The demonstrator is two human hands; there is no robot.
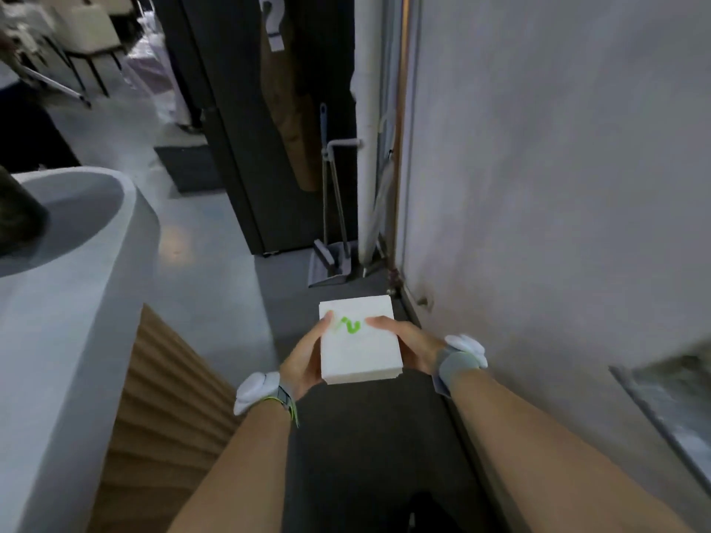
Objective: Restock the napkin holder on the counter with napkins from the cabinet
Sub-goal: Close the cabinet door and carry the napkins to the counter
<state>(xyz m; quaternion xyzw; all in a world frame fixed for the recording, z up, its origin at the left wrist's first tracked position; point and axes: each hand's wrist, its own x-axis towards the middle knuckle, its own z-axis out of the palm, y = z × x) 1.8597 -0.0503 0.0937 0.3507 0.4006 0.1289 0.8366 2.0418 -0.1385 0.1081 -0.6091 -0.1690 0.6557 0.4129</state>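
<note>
- The napkins (359,340) — a thick white stack with a green mark on top — sat between both hands, held out in front of the body over the dark floor.
- The left hand (304,365) clasped the stack's left edge; the right hand (408,346) clasped its right edge, thumbs on top.
- The stack's long axis ran near to far, away from the body.
- The surface (73,271) lay to the left, so the left hand was nearer it — the carry likely called for a leftward turn.
- No napkin holder showed; a dark object at the far left edge was too cut off to name.
</note>
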